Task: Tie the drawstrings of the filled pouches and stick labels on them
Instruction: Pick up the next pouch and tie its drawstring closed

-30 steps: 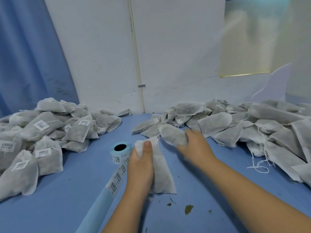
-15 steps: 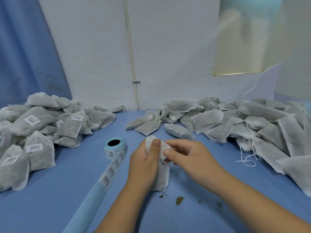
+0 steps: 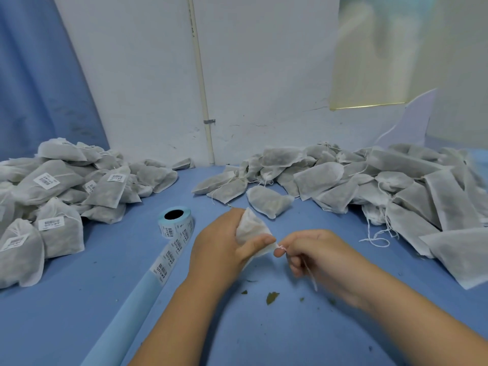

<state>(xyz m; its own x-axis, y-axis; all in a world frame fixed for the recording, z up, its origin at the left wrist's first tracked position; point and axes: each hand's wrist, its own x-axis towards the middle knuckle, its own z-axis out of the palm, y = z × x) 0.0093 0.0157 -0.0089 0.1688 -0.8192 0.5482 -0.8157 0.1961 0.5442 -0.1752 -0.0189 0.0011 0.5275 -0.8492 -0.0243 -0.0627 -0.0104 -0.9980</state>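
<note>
Grips filled pouch [image 3: 250, 229] at lower centre of frame in left hand [image 3: 220, 250], pinches its drawstring [image 3: 282, 248] in right hand [image 3: 319, 256] just beside; liable to snap cord or leave mouth slack under uneven pull, spilling leaf onto blue table [image 3: 79, 299].

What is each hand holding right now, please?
Left hand: closed around a filled pouch.
Right hand: closed, pinching the drawstring of that pouch.
</note>
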